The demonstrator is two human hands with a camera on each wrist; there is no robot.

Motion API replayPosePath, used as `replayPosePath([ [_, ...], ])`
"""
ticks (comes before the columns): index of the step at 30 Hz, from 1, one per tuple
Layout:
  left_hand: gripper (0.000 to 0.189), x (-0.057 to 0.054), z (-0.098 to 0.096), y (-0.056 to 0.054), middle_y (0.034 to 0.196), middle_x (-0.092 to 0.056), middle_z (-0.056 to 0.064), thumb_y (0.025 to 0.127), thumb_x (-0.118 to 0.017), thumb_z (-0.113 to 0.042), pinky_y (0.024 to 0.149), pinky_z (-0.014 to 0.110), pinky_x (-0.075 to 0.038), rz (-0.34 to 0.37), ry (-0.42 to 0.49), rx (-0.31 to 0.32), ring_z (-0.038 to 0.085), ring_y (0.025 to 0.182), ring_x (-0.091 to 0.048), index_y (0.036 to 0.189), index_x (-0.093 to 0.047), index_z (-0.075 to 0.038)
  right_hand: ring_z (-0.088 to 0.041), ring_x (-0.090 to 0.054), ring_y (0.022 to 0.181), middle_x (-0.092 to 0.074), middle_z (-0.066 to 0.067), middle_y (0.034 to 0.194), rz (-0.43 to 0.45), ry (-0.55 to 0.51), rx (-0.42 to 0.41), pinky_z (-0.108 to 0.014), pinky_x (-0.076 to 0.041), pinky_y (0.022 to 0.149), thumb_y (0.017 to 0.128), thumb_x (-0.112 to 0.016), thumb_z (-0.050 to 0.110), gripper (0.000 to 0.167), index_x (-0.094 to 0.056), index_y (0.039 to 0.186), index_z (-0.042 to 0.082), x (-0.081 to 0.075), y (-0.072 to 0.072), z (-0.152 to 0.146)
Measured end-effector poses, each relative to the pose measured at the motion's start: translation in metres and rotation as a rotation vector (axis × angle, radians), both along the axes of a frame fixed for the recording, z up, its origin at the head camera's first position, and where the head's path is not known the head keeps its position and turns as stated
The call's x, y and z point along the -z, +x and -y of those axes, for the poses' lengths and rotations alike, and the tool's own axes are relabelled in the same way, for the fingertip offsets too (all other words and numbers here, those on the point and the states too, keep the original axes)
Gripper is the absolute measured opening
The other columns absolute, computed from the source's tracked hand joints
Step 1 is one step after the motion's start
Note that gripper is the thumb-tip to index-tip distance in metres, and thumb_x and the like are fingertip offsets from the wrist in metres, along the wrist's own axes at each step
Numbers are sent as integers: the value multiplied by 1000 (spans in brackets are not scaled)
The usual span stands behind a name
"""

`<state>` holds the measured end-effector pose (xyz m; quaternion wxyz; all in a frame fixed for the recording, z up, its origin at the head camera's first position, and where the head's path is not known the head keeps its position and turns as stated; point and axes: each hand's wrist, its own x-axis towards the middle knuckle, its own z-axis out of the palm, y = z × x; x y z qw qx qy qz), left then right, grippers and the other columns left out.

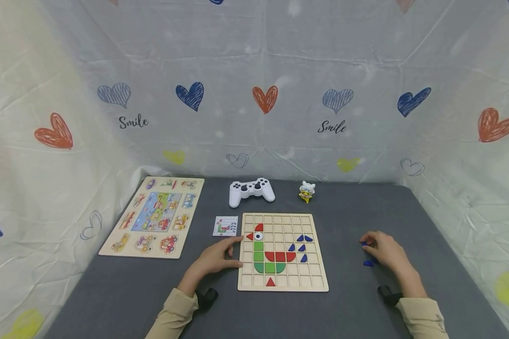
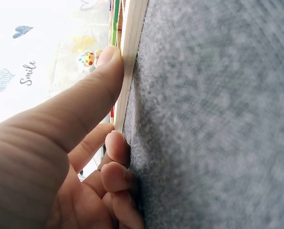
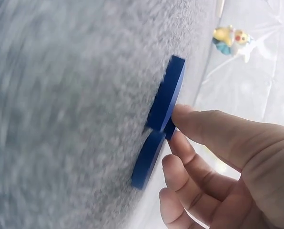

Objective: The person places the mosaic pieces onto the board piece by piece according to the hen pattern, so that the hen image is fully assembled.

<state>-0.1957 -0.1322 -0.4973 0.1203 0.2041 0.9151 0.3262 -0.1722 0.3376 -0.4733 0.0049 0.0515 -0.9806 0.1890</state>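
The wooden grid board (image 1: 316,281) lies flat on the table, with red, green and blue pieces and an eye piece laid out as a bird. My left hand (image 1: 216,256) touches its left edge with a spread thumb and index finger; in the left wrist view the thumb (image 2: 104,71) presses the rim and the other fingers bend loosely. Right of the board, my right hand (image 1: 383,249) pinches a small blue piece (image 3: 170,130) between thumb and index finger, mostly hidden by them. Two more blue pieces, one longer (image 3: 167,95) and one shorter (image 3: 147,161), overlap it in the right wrist view.
A pattern card (image 1: 225,226) lies by the board's upper left corner. A vehicle puzzle board (image 1: 125,235) occupies the left side. Behind stand a white game controller (image 1: 252,191) and a small figurine (image 1: 307,191), close to the cloth backdrop (image 1: 297,155).
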Motion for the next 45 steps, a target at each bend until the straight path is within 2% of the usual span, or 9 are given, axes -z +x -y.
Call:
replayPosePath([
  [7, 71, -1, -1, 1, 78, -46, -3, 74, -76, -40, 55, 24, -30, 1, 0, 0, 8, 57, -36, 135, -48, -15, -21, -58, 73, -62, -7, 86, -9, -4, -17, -40, -44, 60, 81, -67, 5, 15, -68, 96, 8, -1, 0, 9],
  [15, 71, -2, -1, 2, 79, -46, -2, 75, -75, -40, 55, 24, -30, 1, -1, -1, 8, 56, -36, 135, -48, -15, -10, -48, 62, -62, -4, 84, -34, -19, -28, -32, -39, 55, 80, -69, 8, 24, -66, 104, 2, -1, -2, 25],
  [25, 71, -1, -1, 2, 78, -45, -4, 75, -75, -40, 54, 23, -29, -6, -5, -2, 8, 56, -35, 135, -48, -15, -10, -43, 59, -61, -6, 85, -68, -45, -78, -28, -34, 51, 81, -69, 9, 19, -69, 100, 5, -6, -8, 48],
  [37, 71, -2, -1, 2, 78, -45, -4, 75, -75, -40, 55, 23, -30, -3, 2, 6, 8, 57, -36, 135, -47, -15, -9, -42, 58, -60, -3, 87, -52, -83, -109, -26, -34, 50, 82, -69, 10, 18, -69, 100, 8, -10, -12, 81],
  [45, 70, -3, 0, 2, 79, -46, -3, 75, -75, -39, 54, 23, -30, 0, 5, 5, 8, 56, -36, 135, -47, -15, -9, -43, 59, -59, 0, 86, -11, -111, -133, -25, -34, 51, 82, -69, 10, 18, -69, 100, 11, -9, -14, 101],
])
